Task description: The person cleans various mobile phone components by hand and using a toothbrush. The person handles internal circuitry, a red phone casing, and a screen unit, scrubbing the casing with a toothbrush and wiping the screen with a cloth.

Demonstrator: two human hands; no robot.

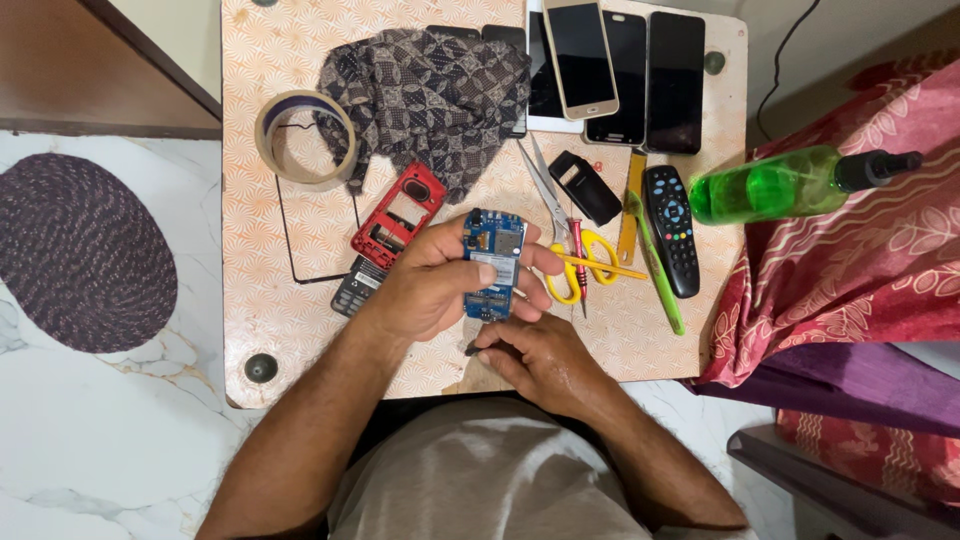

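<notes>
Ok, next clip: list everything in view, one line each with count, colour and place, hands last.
circuit board: 1, blue, held above the table's front middle
phone shell: 1, red, left of the board
keypad piece: 1, dark grey, below the red shell
tape roll: 1, beige, table's left
cloth: 1, dark patterned, table's rear
smartphones: at least 4, black and one gold-edged, rear right
scissors: 1, yellow handles, right of the board
screwdriver: 1, red, across the scissors
remote control: 1, black, right side
black case: 1, beside the scissors
spray bottle: 1, green, on red fabric at right
table: 1, orange-patterned
left hand: grips the board
right hand: rests on the table's front edge
</notes>
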